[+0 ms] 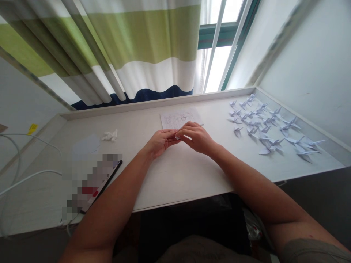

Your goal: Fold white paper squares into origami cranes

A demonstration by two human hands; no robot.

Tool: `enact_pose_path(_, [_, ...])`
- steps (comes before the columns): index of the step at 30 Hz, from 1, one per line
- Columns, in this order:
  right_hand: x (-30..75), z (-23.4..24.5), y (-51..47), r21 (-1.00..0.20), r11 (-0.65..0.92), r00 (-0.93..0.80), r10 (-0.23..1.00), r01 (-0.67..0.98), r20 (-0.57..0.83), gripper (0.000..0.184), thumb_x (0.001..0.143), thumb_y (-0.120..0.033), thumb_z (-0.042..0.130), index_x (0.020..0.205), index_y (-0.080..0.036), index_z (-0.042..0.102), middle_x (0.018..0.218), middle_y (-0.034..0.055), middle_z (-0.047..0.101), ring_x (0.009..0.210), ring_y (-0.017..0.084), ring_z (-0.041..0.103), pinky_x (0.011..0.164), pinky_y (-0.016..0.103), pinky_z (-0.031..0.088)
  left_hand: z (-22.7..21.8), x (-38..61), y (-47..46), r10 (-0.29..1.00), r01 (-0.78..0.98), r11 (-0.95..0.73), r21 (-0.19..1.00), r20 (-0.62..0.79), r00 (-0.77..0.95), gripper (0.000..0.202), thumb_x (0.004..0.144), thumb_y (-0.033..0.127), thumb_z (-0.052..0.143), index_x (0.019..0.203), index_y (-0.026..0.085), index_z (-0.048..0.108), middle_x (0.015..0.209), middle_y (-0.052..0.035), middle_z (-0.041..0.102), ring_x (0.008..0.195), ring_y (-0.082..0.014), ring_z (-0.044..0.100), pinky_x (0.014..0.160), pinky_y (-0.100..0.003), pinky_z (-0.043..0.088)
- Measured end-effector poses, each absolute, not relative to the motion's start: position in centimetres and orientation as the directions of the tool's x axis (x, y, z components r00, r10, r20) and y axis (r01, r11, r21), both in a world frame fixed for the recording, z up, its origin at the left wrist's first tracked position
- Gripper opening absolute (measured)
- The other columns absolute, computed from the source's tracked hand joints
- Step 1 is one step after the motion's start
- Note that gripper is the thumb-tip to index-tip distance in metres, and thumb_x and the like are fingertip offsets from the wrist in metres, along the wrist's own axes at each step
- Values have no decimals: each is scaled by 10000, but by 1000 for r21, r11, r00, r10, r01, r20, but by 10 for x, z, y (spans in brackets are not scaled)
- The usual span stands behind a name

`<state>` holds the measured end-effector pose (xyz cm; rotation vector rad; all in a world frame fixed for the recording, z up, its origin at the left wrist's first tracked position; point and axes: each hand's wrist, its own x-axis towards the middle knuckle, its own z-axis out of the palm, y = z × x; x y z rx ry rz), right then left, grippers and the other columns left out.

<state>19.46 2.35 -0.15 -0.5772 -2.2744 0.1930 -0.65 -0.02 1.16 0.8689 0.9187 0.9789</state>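
Note:
Both my hands meet over the middle of the white desk point(178, 175). My left hand point(159, 143) and my right hand point(197, 138) pinch a small folded piece of pale paper point(177, 137) between their fingertips; most of it is hidden by the fingers. Just behind them lies a printed sheet of paper point(178, 118). To the right, several folded pale paper cranes point(270, 126) are laid out in rows on the desk.
A crumpled white scrap point(110, 136) and a flat pale sheet point(85, 146) lie to the left. A dark-edged flat object point(105, 182) rests near the front left edge, with white cables point(24, 179) beyond it. A striped curtain point(123, 51) and a window point(219, 47) stand behind the desk.

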Motion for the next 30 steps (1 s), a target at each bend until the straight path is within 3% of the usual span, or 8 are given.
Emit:
enact_pose_path(6, [193, -3, 22, -334, 887, -627, 462, 320, 627, 122, 1043, -223, 617, 1012, -254, 731, 986, 64, 800, 934, 245, 671, 814, 418, 535, 11, -6, -1, 954, -275, 255, 927, -196, 227, 193, 844, 286, 874, 878, 112, 799, 911, -79, 778, 879, -153, 715, 1036, -362, 566])
enact_pose_path(10, [195, -6, 27, -449, 847, -541, 529, 285, 654, 107, 1028, -252, 648, 1087, -260, 737, 1037, 68, 762, 943, 231, 691, 835, 415, 592, 12, -7, -1, 957, -278, 238, 931, -175, 233, 199, 817, 262, 894, 909, 116, 794, 913, -71, 773, 899, -155, 717, 1065, -383, 556])
enact_pose_path(15, [200, -11, 33, -564, 777, -497, 620, 281, 607, 49, 974, -272, 729, 1011, -250, 751, 1006, 54, 705, 851, 202, 683, 780, 389, 606, 9, -6, 0, 964, -261, 195, 945, -135, 231, 186, 779, 229, 908, 887, 131, 792, 929, -73, 778, 940, -181, 725, 1100, -439, 545])
enact_pose_path(21, [201, -15, 36, -465, 829, -548, 556, 310, 625, 81, 985, -199, 684, 970, -251, 744, 997, 62, 704, 945, 233, 669, 837, 401, 579, 8, -4, -1, 965, -242, 222, 944, -177, 194, 174, 756, 199, 909, 870, 131, 796, 949, -66, 778, 890, -156, 708, 1075, -416, 561])
enact_pose_path(30, [202, -11, 35, -406, 844, -563, 536, 350, 629, 128, 1029, -247, 641, 975, -264, 755, 974, 74, 697, 928, 253, 638, 840, 428, 547, 10, -3, 0, 976, -243, 175, 954, -135, 174, 207, 779, 254, 897, 899, 131, 782, 895, -60, 770, 875, -168, 723, 1050, -442, 560])
